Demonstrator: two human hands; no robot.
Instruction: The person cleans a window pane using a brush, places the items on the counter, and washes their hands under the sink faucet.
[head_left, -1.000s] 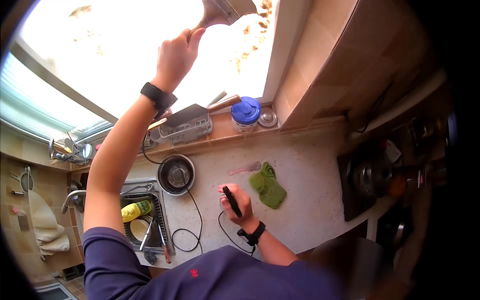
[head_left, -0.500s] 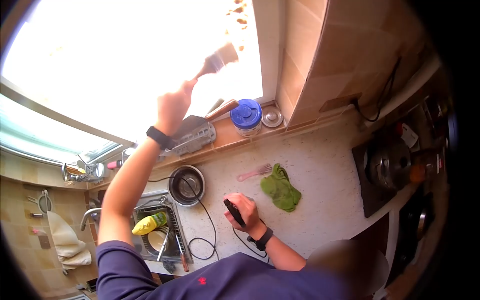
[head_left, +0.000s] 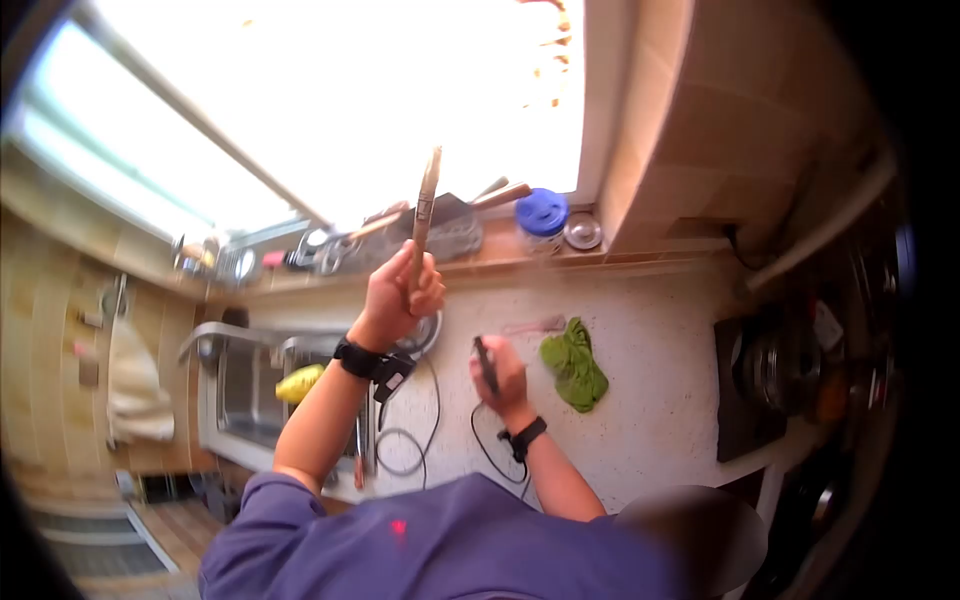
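My left hand (head_left: 395,297) is closed around the handle of a flat paintbrush (head_left: 424,203), raised in front of the window with its bristles up and its narrow edge facing me. Over the counter, my right hand (head_left: 502,378) grips a black pen-shaped object (head_left: 486,366); its exact kind I cannot make out. A black cord (head_left: 483,440) runs below that hand, and whether it joins the object is unclear. To the right of my right hand lie a crumpled green cloth (head_left: 574,368) and a pale pink fork-like utensil (head_left: 533,326). A metal bowl (head_left: 430,332) is mostly hidden behind my left wrist.
At left is the sink (head_left: 248,385), with a yellow bottle (head_left: 299,383) in it. Along the windowsill stand a utensil rack (head_left: 455,238), a blue-lidded jar (head_left: 541,213) and a metal lid (head_left: 583,231). Pots stand on the stove side (head_left: 765,370) at right.
My left hand has come down from the window, and the brush has turned from broadside to edge-on. My right hand still holds the black object. The view has shifted.
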